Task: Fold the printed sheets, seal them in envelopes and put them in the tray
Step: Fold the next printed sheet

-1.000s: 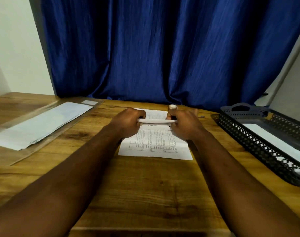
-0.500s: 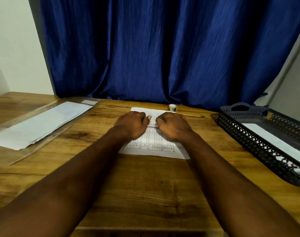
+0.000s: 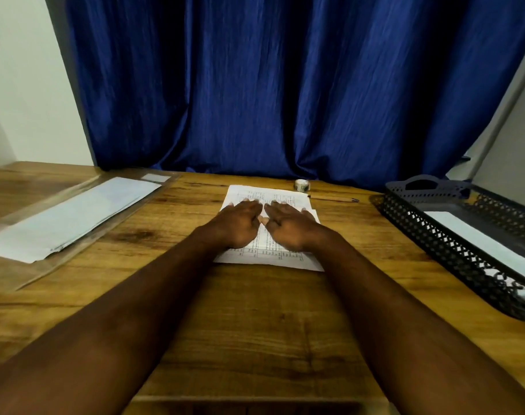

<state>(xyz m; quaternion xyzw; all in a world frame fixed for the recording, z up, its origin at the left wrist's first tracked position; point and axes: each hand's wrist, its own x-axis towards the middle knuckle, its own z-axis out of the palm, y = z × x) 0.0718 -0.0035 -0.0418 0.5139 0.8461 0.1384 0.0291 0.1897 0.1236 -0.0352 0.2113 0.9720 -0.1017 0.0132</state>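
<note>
Early stage: left hand (image 3: 240, 224), right hand (image 3: 288, 227) flat, fingers spread, gripping nothing, pressing sheet (image 3: 268, 256) mid-desk. Fold unfinished; envelopes (image 3: 66, 217) left untouched; tray (image 3: 435, 235) right holds one white item.

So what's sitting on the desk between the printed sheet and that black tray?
In the head view, a pencil lies between the printed sheet and the black tray; otherwise that stretch is bare wooden desk.

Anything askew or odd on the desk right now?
Nothing alarming. The white printed sheet lies slightly skewed under both flat hands, left hand and right hand, and a lower layer peeks out along its right edge, so the fold may be misaligned. Tape roll, pen and black mesh tray look orderly.
</note>
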